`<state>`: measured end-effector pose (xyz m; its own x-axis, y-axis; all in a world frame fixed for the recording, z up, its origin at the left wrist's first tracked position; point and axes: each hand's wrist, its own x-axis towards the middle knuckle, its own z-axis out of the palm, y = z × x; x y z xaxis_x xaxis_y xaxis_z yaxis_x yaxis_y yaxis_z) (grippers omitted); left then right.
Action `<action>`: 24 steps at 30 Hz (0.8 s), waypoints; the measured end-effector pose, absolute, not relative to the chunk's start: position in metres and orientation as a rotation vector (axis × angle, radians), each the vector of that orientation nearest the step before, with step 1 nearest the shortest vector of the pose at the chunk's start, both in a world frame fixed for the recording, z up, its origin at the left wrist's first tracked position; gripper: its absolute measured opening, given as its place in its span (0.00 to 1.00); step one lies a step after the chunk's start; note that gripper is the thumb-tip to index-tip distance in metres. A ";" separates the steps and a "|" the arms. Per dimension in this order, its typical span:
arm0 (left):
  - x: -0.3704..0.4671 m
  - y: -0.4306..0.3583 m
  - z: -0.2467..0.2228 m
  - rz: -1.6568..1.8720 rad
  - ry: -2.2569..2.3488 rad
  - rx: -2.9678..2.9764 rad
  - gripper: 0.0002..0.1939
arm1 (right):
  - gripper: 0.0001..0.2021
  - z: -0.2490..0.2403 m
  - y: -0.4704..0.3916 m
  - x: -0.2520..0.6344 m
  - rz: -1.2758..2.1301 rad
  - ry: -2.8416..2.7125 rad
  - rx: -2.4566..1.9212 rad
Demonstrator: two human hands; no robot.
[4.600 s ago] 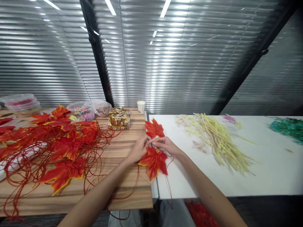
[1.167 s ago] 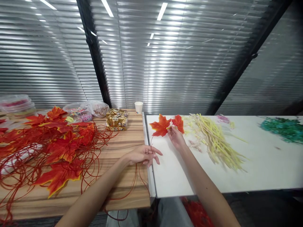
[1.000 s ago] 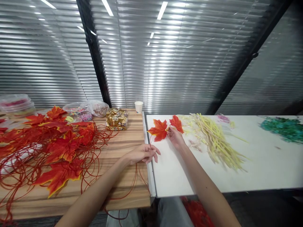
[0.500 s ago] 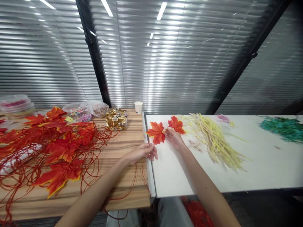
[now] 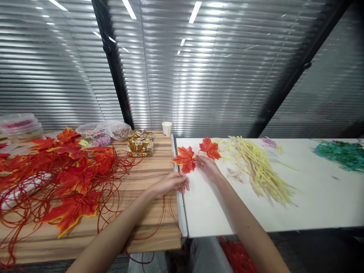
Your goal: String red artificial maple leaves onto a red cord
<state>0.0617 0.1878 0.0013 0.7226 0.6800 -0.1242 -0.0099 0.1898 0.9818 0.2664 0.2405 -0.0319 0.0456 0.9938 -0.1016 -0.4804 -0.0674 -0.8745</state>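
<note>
My right hand (image 5: 208,167) reaches over the white tabletop, its fingers pinched at the stems of two red-orange artificial maple leaves. One maple leaf (image 5: 185,159) lies to the left of those fingertips, the other leaf (image 5: 210,148) just above them. Lower and to the left, over the seam between the tables, my left hand (image 5: 174,182) is closed with thumb and forefinger together on a thin red cord. A length of red cord (image 5: 162,212) hangs below that hand across the wooden table. The exact grip points are too small to make out.
A heap of red maple leaves (image 5: 74,178) and tangled cord covers the left of the wooden table (image 5: 136,212). Behind stand a gold packet (image 5: 140,143) and a paper cup (image 5: 167,129). Yellow strips (image 5: 261,170) and green material (image 5: 341,154) lie on the white table (image 5: 313,197).
The two leaves and my right fingertips have shifted slightly to the left, and the lower leaf now reaches over the table seam. My left hand has stayed nearly still.
</note>
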 end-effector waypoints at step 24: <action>0.062 0.196 -0.002 0.818 0.773 1.227 0.16 | 0.10 -0.039 0.240 0.262 1.448 -0.882 -0.913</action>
<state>0.0625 0.1958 -0.0019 0.5001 0.8634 -0.0662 -0.1150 0.1420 0.9832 0.2623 0.2400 -0.0392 -0.0447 0.9977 -0.0506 -0.4123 -0.0646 -0.9087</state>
